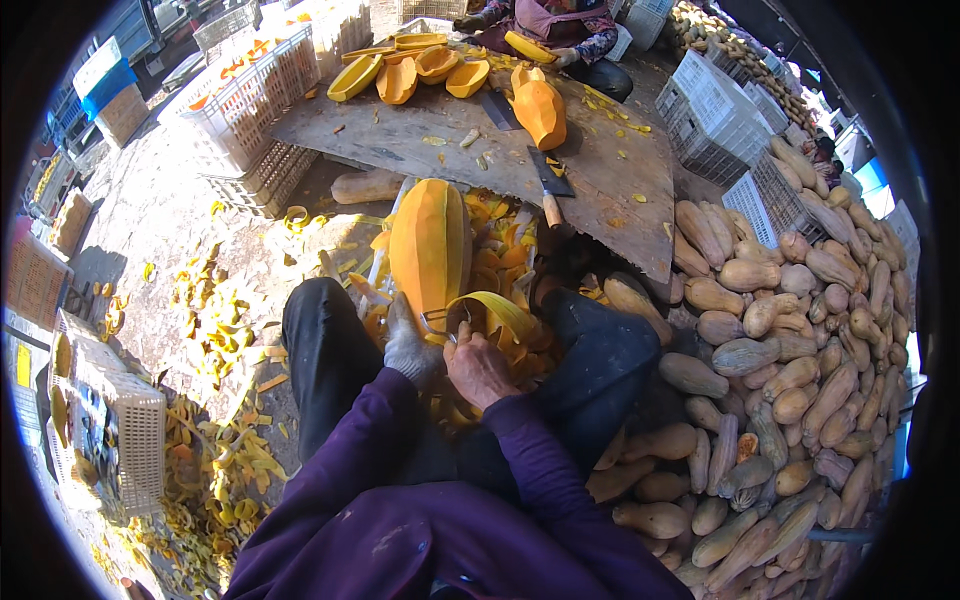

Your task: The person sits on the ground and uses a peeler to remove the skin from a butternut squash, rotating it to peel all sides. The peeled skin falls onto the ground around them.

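Observation:
A large, mostly peeled orange pumpkin (427,240) stands on end between my knees, its far end tipped away from me. Against its near left side presses my left hand (409,345) in a grey-white work glove, steadying it. Bare, my right hand (478,364) grips a Y-shaped peeler (435,319), whose blade lies at the pumpkin's lower right side. A long yellow strip of peel (499,311) curls up from the blade to the right. Under the pumpkin, a white plastic crate (367,300) is heaped with peelings (502,255).
Ahead is a wooden board (390,139) bearing halved pumpkins (396,79), a peeled pumpkin (538,112) and a cleaver (551,176). Beyond it, a co-worker's gloved hand (566,57) holds a pumpkin piece. Unpeeled pumpkins (750,360) pile up on the right; crates (240,97) and scattered peel (217,315) lie left.

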Demonstrator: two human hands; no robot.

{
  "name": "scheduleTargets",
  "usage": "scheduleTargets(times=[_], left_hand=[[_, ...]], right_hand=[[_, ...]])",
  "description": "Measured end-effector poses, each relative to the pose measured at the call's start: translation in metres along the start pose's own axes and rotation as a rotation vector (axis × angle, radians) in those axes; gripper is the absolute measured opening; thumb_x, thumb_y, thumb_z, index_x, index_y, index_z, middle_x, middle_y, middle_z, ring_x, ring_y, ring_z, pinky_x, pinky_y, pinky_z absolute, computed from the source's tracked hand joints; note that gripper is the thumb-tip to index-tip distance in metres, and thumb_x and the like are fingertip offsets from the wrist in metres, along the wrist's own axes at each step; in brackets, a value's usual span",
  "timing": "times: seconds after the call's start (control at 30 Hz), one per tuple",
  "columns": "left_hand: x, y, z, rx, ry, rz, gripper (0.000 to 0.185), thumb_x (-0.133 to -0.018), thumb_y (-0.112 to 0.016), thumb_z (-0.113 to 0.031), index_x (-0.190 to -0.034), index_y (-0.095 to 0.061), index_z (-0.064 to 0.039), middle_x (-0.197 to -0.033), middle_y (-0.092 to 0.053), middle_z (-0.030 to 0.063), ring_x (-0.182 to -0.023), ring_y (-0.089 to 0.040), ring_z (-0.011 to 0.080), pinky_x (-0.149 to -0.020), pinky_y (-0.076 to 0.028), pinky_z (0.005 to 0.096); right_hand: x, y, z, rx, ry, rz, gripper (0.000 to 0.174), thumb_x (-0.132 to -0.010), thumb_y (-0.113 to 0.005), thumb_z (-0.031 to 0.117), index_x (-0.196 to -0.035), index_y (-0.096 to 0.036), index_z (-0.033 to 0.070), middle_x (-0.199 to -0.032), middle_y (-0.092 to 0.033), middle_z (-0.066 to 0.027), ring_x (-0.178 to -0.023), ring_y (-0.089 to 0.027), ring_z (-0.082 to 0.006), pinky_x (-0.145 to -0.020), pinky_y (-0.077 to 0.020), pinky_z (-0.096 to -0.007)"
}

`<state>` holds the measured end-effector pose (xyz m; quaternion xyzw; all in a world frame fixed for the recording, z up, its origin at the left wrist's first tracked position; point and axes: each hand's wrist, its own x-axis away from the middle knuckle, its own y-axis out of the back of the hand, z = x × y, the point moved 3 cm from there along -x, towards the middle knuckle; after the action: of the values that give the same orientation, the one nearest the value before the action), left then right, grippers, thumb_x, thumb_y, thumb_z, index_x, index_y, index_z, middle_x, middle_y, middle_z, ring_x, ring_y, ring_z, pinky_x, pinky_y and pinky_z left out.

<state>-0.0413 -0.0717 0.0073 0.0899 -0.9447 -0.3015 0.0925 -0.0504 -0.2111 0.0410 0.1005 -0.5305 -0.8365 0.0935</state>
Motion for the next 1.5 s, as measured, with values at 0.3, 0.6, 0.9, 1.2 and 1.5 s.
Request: scheduleTargets(times=[0.3,0.6,0.9,1.2,1.5], left_hand=[[0.016,0.009,0.011,-0.073,-0.072,0.065,0.138,-0.062,-0.095,-0.05,-0.159,-0.014,0.003,-0.156,-0.032,0.0313,-0.142,-0.042,0.0451,-0.116,-0.041,0.0448],[0.017,0.002,0.023,-0.07,-0.161,-0.009,0.134,-0.061,-0.097,-0.046,-0.156,-0.018,0.005,-0.146,-0.044,0.0297,-0.132,-0.051,0.0454,-0.111,-0.045,0.0456],[0.017,0.0,0.012,0.004,-0.1,-0.027,0.123,-0.062,-0.097,-0.039,-0.153,-0.026,0.004,-0.143,-0.047,0.0294,-0.132,-0.051,0.0444,-0.11,-0.044,0.0454],[0.006,0.0,0.014,-0.022,-0.117,-0.028,0.122,-0.066,-0.095,-0.036,-0.156,-0.022,0.004,-0.141,-0.053,0.027,-0.129,-0.057,0.039,-0.105,-0.049,0.043],[0.008,-0.008,0.028,0.019,-0.075,0.032,0.112,-0.065,-0.096,-0.035,-0.152,-0.032,-0.005,-0.139,-0.057,0.0228,-0.127,-0.059,0.0391,-0.104,-0.051,0.0445]], right_hand=[[-0.048,0.061,-0.004,-0.179,0.099,0.11,0.039,-0.101,-0.051,0.027,-0.109,-0.068,-0.006,-0.087,-0.067,-0.034,-0.087,-0.069,-0.0486,-0.078,-0.0553,-0.0542],[-0.278,0.067,-0.044,-0.043,-0.061,0.279,0.043,-0.096,-0.052,0.029,-0.106,-0.072,-0.007,-0.109,-0.068,-0.0361,-0.11,-0.065,-0.0508,-0.097,-0.0527,-0.0522],[-0.161,0.059,-0.02,0.254,0.357,-0.048,0.029,-0.097,-0.052,0.016,-0.083,-0.076,0.007,-0.074,-0.07,-0.0157,-0.072,-0.073,-0.0327,-0.066,-0.0576,-0.0461],[-0.009,0.006,-0.004,0.239,0.235,0.0,0.043,-0.1,-0.056,0.029,-0.12,-0.064,-0.009,-0.088,-0.069,-0.0273,-0.077,-0.071,-0.0414,-0.069,-0.0598,-0.0467],[0.079,-0.011,-0.032,-0.16,0.101,-0.05,0.042,-0.097,-0.059,0.022,-0.124,-0.064,-0.01,-0.086,-0.069,-0.0284,-0.078,-0.069,-0.0446,-0.071,-0.0562,-0.0506]])
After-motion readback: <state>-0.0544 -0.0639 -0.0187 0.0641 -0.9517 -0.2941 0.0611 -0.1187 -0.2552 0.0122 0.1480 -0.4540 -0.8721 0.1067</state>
